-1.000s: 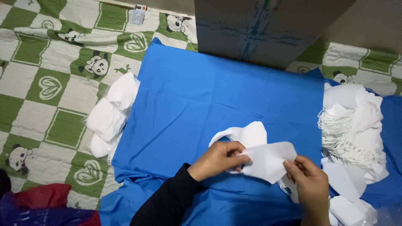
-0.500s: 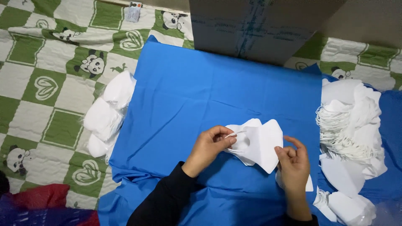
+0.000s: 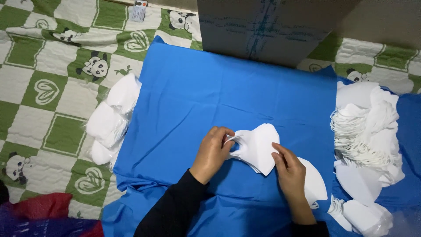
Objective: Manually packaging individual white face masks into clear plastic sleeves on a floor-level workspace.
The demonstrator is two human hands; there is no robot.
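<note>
Both my hands grip one white face mask (image 3: 255, 147) folded flat, just above the blue cloth (image 3: 228, 101). My left hand (image 3: 212, 152) pinches its left end, where the ear loop shows. My right hand (image 3: 288, 171) holds its lower right edge. Another white mask (image 3: 315, 184) lies on the cloth just right of my right hand, partly hidden by it.
A heap of white masks with ear loops (image 3: 366, 131) lies at the right. A smaller stack of masks (image 3: 112, 118) sits at the cloth's left edge. A cardboard box (image 3: 267, 26) stands behind. The green-and-white panda quilt (image 3: 48, 87) lies underneath; red fabric (image 3: 41, 206) bottom left.
The mask has been lifted and turned between my hands, with both hands closing in on it. The camera view has shifted slightly, so the cloth and box appear lower.
</note>
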